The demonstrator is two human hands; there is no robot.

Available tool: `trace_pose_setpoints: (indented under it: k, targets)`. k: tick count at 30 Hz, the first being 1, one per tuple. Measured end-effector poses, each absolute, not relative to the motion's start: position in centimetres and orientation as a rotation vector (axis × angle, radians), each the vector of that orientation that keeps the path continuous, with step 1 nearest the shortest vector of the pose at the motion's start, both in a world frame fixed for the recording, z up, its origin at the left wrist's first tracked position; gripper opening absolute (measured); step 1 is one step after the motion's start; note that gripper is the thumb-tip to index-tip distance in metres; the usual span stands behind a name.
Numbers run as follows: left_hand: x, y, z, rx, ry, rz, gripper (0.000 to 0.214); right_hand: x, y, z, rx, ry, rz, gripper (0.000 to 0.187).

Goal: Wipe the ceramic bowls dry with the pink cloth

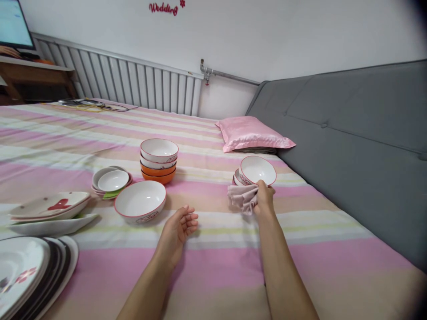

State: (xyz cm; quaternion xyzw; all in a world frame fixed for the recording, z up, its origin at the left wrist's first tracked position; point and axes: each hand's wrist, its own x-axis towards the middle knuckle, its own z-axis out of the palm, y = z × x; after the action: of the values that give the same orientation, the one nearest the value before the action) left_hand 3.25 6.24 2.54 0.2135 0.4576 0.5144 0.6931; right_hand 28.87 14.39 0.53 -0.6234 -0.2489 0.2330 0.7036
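Observation:
My left hand [178, 229] rests over the striped bedspread with nothing in it, fingers loosely curled and apart. A large white bowl [140, 200] with a red rim is nearest to it, not touched. Farther right, my right hand [264, 198] is closed on the edge of a tilted white bowl [258, 170] with a red rim. A crumpled pale pink cloth [243, 198] hangs from the same hand. Behind the cloth, other bowls [236, 178] are partly hidden; whether the held bowl touches them I cannot tell.
Left of my hands stand stacked white and orange bowls [159, 171], small dishes [113, 181], oblong dishes [53, 206] and a pile of plates [63, 266]. A pink pillow [251, 133] lies by the grey headboard [350, 146]. At far left, a person's hand [9, 51] is near a monitor.

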Motion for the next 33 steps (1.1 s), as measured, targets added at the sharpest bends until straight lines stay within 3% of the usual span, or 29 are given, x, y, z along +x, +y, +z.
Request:
trace_pose_setpoints:
  k: [22,25,30,33]
  targets:
    - [3.7,6.0,2.5,0.501,1.077,1.113,0.013,29.8,14.7,-1.1,-1.574,-0.682,0.351,0.057]
    - [3.7,6.0,2.4,0.507,1.079,1.109,0.014,29.6,14.6,-1.1,-1.593,-0.724,0.355,0.069]
    - [3.8,6.0,2.4,0.507,1.1,1.102,0.014,29.4,14.4,-1.4,-1.707,-0.73,0.36,0.104]
    - [3.8,5.9,2.4,0.515,1.098,1.102,0.014,29.4,14.1,-1.2,-1.806,-0.706,0.322,0.105]
